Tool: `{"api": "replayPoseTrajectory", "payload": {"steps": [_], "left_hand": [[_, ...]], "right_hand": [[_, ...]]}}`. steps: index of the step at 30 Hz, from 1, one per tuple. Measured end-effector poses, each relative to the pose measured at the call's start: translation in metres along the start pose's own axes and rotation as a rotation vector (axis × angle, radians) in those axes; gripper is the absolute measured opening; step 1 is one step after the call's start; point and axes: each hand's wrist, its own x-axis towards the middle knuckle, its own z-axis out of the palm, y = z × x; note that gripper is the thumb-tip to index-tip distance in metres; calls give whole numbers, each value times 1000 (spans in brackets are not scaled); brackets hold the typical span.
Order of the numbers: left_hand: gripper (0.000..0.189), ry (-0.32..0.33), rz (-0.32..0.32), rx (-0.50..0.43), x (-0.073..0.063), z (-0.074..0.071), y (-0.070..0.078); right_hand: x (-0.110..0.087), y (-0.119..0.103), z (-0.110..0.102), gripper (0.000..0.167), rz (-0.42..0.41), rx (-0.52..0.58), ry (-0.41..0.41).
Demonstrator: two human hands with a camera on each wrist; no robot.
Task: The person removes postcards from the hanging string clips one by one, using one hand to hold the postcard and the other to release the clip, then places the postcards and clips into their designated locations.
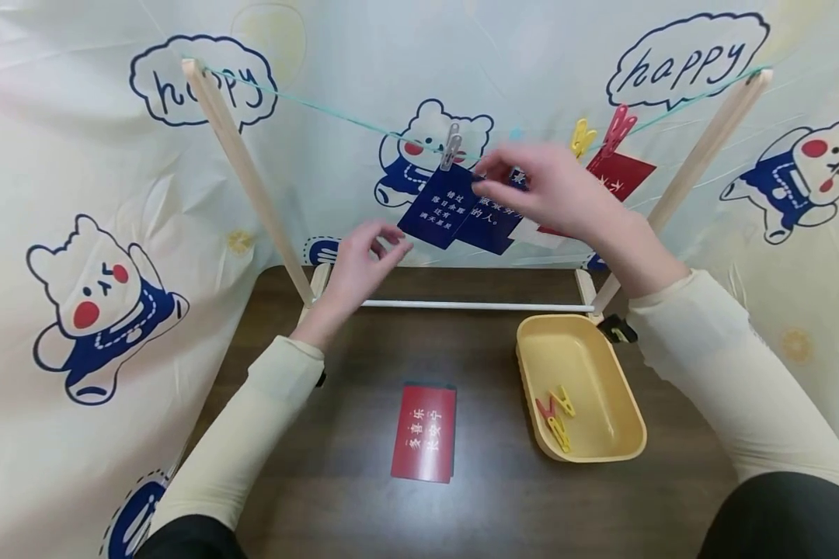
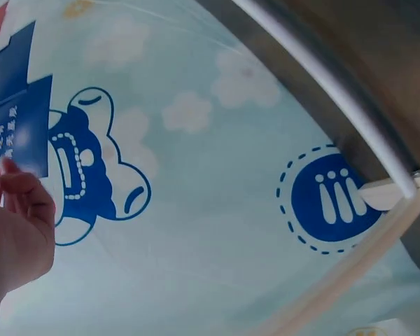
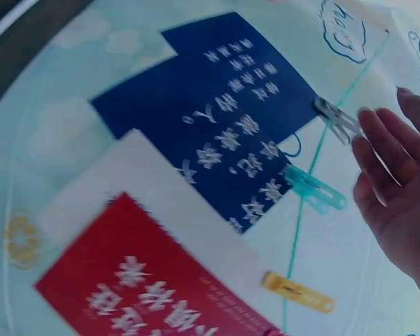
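Note:
A blue card [image 1: 439, 206] with white lettering hangs from the teal string [image 1: 335, 116] by a grey clothespin [image 1: 451, 147]. My right hand [image 1: 545, 186] is beside that clothespin, fingers loosely bent; in the right wrist view a small gap separates fingertips and clothespin [image 3: 336, 117]. Just below the card's lower left corner is my left hand [image 1: 367, 264], its fingers relaxed and curved, fingertips overlapping the card's edge in the left wrist view. A second blue card [image 1: 492, 227], a white card [image 3: 119, 168] and a red card [image 1: 622, 177] hang further right, with teal [image 3: 315, 189], yellow [image 1: 583, 138] and pink [image 1: 618, 128] clothespins along the string.
Two slanted wooden posts [image 1: 245, 171] carry the string, with a white rod [image 1: 475, 305] joining their feet. On the dark table [image 1: 335, 497] lies a stack of cards [image 1: 425, 435], red on top. At right, a yellow basket [image 1: 608, 419] contains several clothespins [image 1: 558, 433].

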Motion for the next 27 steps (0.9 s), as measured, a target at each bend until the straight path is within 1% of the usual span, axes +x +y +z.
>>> {"api": "replayPoseTrajectory", "payload": {"steps": [2, 3, 6, 9, 12, 16, 19, 22, 27], "left_hand": [[25, 44, -13, -26, 10, 1, 0], [26, 60, -20, -39, 14, 2, 1], [28, 84, -55, -73, 25, 3, 2], [28, 80, -84, -104, 31, 6, 2], [28, 55, -109, -140, 34, 10, 1], [27, 26, -141, -151, 34, 13, 2], [23, 26, -151, -142, 35, 13, 6], [19, 36, -152, -143, 36, 13, 9], [17, 49, -151, -149, 37, 14, 9]], "right_hand": [[13, -1, -4, 33, 8, -48, 34], [20, -1, -6, 37, 26, -76, 35], [39, -3, -10, 51, 94, -160, -9], [54, -1, -12, 62, 163, -184, -75], [63, 3, -12, 64, 203, -149, -127], [68, 5, -11, 60, 228, -79, -187], [69, 5, -11, 55, 236, -30, -197], [70, 5, -12, 51, 250, 8, -186], [68, 7, -13, 50, 273, 50, -183]]}}
